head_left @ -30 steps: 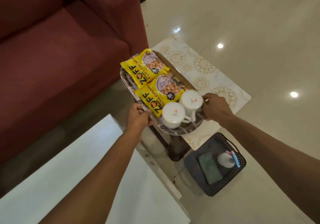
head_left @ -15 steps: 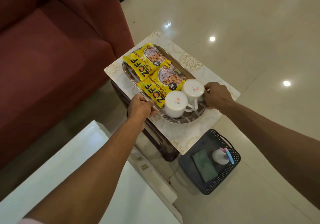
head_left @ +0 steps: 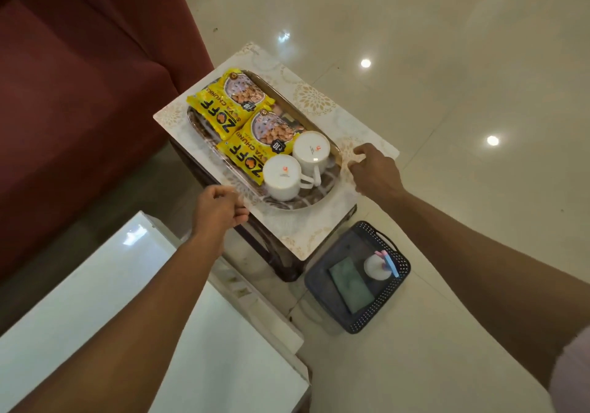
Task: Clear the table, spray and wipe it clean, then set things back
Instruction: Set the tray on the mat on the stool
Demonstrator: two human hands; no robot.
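Note:
An oval patterned tray (head_left: 308, 200) rests on the small side table (head_left: 319, 232) with a floral top. On the tray lie two yellow snack packets (head_left: 230, 104) (head_left: 266, 144) and two white cups (head_left: 282, 176) (head_left: 311, 150) standing upside down. My left hand (head_left: 220, 213) hovers just off the tray's near-left rim, fingers loosely curled and holding nothing. Beside the tray's right end, my right hand (head_left: 373, 171) is also loosely curled with nothing in it.
A dark perforated basket (head_left: 367, 326) on the floor beside the side table holds a green cloth (head_left: 351, 285) and a white spray bottle (head_left: 378, 265). A white low table (head_left: 95, 317) fills the lower left. A maroon sofa (head_left: 79, 77) stands at left. Glossy floor lies to the right.
The tray came down from the air onto the side table. Both hands have let go of its rim and drawn slightly back.

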